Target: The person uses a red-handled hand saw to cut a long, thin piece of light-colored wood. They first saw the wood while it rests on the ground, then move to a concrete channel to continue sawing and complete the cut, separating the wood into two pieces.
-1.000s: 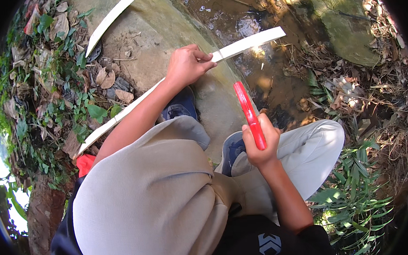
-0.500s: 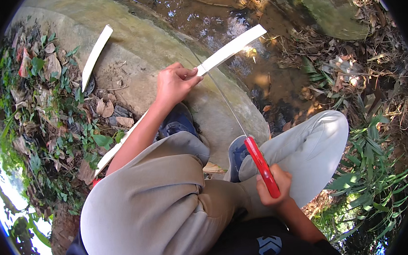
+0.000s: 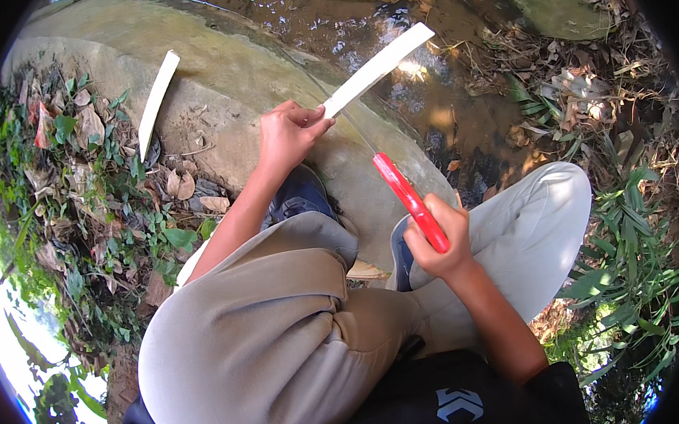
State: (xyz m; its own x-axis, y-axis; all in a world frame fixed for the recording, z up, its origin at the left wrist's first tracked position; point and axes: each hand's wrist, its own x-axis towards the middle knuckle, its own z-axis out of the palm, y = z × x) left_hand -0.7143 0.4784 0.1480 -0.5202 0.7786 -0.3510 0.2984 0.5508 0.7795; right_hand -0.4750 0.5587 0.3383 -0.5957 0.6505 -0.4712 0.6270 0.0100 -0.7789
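A long, pale, slightly curved strip [image 3: 381, 69] reaches out over the stone from my left hand [image 3: 292, 133]. The fingers of that hand pinch its near end. My right hand [image 3: 442, 237] is wrapped round the red handle of a hand saw [image 3: 408, 196], whose long thin blade runs up and to the left, crossing the strip just beyond my left fingertips. The blade's teeth are too fine to make out. On the ground to the left lies a shorter pale strip [image 3: 159, 106]. Another pale piece [image 3: 195, 261] is mostly hidden behind my left forearm.
My shoes rest at the curved stone ledge [image 3: 230, 71], with my bent knees on either side. Beyond it runs shallow brown water [image 3: 427, 113]. Leaf litter and small green plants [image 3: 107, 226] cover the left bank; long-leaved plants [image 3: 622, 249] grow at the right.
My right hand has pushed the saw forward, up and to the left, so more of the blade lies past the strip. My left hand still pinches the strip in nearly the same place.
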